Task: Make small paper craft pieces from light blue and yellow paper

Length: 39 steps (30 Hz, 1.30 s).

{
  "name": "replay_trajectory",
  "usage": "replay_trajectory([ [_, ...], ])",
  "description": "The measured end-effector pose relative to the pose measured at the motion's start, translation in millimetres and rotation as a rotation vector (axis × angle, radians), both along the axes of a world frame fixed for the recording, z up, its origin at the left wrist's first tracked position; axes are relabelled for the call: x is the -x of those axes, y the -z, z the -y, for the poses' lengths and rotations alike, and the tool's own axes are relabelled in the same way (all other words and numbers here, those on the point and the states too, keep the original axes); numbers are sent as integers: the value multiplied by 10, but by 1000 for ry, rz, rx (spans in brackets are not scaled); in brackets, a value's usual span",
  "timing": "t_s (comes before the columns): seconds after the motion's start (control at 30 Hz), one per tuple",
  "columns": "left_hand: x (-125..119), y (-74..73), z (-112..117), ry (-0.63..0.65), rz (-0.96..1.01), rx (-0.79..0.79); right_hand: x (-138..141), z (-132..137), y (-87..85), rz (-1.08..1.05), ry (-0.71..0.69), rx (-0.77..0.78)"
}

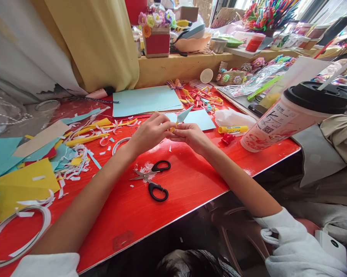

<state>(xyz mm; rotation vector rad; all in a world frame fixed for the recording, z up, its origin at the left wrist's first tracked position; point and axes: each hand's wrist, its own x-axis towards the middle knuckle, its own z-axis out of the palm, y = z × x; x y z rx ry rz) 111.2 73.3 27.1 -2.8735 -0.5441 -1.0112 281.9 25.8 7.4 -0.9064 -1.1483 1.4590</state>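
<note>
My left hand (150, 132) and my right hand (191, 137) meet above the red table (190, 181). Both pinch a small folded paper piece (182, 116), pale blue at its pointed tip with a bit of yellow at the fingers. The fingers of both hands are closed round it. Black-handled scissors (153, 181) lie open on the table just below my hands, untouched.
Sheets of blue paper (146, 100) and yellow paper (23, 184), paper strips and scraps litter the left side. A yellow glue stick (233, 129) lies right of my hands. A large lidded drink cup (294, 115) with a straw stands at the right edge. Craft flowers fill the ledge behind.
</note>
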Motion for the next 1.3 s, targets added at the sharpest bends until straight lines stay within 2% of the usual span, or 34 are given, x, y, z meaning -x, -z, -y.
replay_trajectory([
  [0.07,13,-31,-20,-35,106,149,15,6,-22,52,43,3],
  [0.17,51,-116,-31,-154,217,425,56,16,-54,139,92,-3],
  [0.23,82,-179,-11,-222,211,574,86,24,-63,204,86,-31],
  [0.3,125,-228,31,-271,128,656,116,37,-64,291,85,-89],
  [0.37,209,-249,86,-338,2,637,150,62,-67,394,105,-166],
  [0.43,371,-231,145,-420,-124,540,197,91,-81,501,128,-240],
  [0.53,768,-142,254,-466,-281,430,310,111,-129,638,91,-305],
  [0.63,1188,-28,403,-475,-377,431,474,63,-186,719,2,-305],
  [0.7,1358,42,501,-479,-380,430,592,-6,-204,780,-20,-288],
  [0.77,1408,100,574,-474,-328,428,693,-84,-186,868,13,-288],
  [0.87,1338,147,627,-441,-266,431,776,-167,-89,1004,71,-326],
  [0.93,1289,132,637,-417,-239,423,783,-182,-12,1089,83,-362],
  [1.03,1313,32,647,-432,-106,410,747,-152,26,1159,78,-462],
  [1.13,1414,-111,677,-451,71,484,718,-73,-83,1060,177,-637],
  [1.23,1473,-232,738,-436,183,542,746,45,-254,839,34,-858],
  [1.3,1456,-291,797,-413,211,526,793,133,-334,775,-41,-931],
])
